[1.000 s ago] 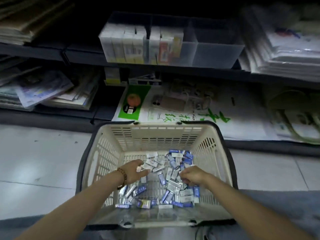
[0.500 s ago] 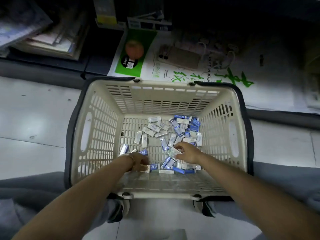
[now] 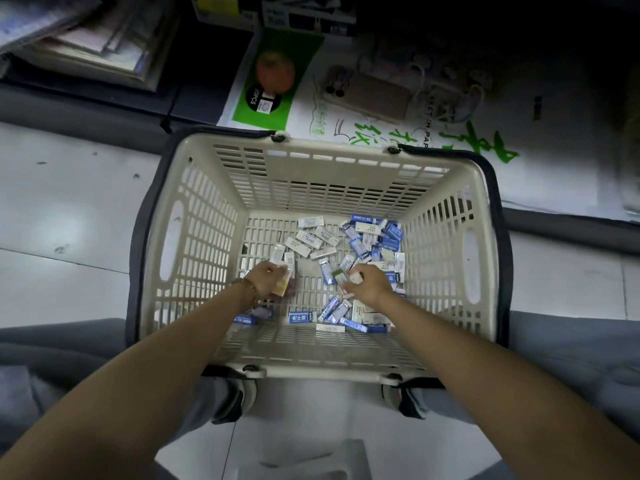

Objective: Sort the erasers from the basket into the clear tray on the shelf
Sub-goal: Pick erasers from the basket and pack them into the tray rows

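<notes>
Both hands have shifted inside the basket (image 3: 346, 152) since half a second ago. The left hand (image 3: 268, 280) has come off the row by the basket's near wall toward the middle of its bottom, and the right hand (image 3: 369, 285) has risen slightly with its pick. Each hand is curled round a few erasers (image 3: 377, 237): a yellowish end shows in the left, a white-and-green one juts from the right.

To do this well, I would take only as many as the fingers can enclose — loose ends are likely to slip on the lift. I would also keep like sleeves together. The clear tray is out of view.

The erasers are small blocks in blue-and-white or pale sleeves. They lie scattered on the basket's slotted bottom, thickest toward its far right corner and near wall.
</notes>
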The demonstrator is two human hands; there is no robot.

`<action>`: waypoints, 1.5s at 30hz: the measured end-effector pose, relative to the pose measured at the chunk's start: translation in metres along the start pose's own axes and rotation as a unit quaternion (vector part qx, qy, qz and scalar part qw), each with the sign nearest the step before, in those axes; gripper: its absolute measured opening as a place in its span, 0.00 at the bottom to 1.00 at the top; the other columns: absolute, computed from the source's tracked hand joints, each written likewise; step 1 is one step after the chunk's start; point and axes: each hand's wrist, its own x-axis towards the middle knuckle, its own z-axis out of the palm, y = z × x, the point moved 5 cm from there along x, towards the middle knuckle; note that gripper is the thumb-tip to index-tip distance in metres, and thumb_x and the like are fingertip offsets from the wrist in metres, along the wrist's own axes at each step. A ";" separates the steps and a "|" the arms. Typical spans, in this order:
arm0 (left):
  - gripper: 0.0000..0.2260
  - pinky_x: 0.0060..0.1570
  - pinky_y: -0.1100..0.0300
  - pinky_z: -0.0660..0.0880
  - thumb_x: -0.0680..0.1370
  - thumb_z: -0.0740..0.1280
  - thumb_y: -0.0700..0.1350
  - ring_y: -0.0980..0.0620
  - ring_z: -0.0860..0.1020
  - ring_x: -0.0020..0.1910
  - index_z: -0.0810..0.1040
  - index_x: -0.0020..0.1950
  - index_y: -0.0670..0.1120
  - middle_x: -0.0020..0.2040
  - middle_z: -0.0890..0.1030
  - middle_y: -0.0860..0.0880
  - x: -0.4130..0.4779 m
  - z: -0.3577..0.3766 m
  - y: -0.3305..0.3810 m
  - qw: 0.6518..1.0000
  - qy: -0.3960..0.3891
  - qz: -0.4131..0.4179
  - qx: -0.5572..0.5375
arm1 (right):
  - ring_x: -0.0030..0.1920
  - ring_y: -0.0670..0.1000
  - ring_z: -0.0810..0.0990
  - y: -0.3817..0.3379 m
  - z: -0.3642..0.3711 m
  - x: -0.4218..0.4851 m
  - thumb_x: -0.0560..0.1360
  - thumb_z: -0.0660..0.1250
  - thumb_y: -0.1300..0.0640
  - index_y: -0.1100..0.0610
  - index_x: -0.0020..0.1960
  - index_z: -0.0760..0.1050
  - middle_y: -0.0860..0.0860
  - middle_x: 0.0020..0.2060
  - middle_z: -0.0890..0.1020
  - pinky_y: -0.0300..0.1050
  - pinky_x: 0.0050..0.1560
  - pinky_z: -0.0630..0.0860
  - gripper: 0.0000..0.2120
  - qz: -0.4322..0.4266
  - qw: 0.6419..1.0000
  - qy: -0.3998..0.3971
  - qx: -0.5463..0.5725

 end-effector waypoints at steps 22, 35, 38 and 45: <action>0.13 0.29 0.69 0.77 0.71 0.71 0.51 0.57 0.75 0.30 0.78 0.45 0.42 0.35 0.79 0.50 -0.029 -0.018 0.030 0.991 -0.018 -0.006 -0.132 | 0.73 0.57 0.60 0.011 -0.059 -0.025 0.80 0.58 0.50 0.60 0.75 0.55 0.56 0.75 0.58 0.50 0.71 0.61 0.28 0.058 0.995 -0.030 0.076; 0.37 0.41 0.61 0.81 0.65 0.75 0.44 0.50 0.83 0.46 0.63 0.69 0.35 0.53 0.81 0.39 -0.017 -0.019 0.023 0.943 -0.035 -0.037 -0.329 | 0.68 0.54 0.68 0.004 0.009 -0.019 0.75 0.68 0.59 0.59 0.69 0.66 0.55 0.68 0.68 0.48 0.68 0.66 0.25 -0.066 0.994 -0.067 -0.055; 0.34 0.36 0.63 0.80 0.66 0.73 0.39 0.48 0.84 0.46 0.63 0.68 0.37 0.52 0.82 0.37 -0.019 -0.014 0.025 0.939 -0.055 -0.046 -0.337 | 0.67 0.54 0.68 0.009 0.009 -0.014 0.74 0.69 0.56 0.56 0.69 0.67 0.54 0.67 0.68 0.48 0.67 0.66 0.25 -0.078 0.974 -0.064 -0.204; 0.44 0.36 0.61 0.80 0.65 0.72 0.33 0.45 0.83 0.46 0.50 0.74 0.37 0.45 0.83 0.36 -0.021 -0.004 0.025 0.929 -0.105 -0.054 -0.351 | 0.64 0.54 0.70 0.010 -0.004 -0.007 0.74 0.69 0.58 0.56 0.64 0.74 0.55 0.63 0.72 0.44 0.62 0.67 0.18 -0.072 0.964 0.007 -0.257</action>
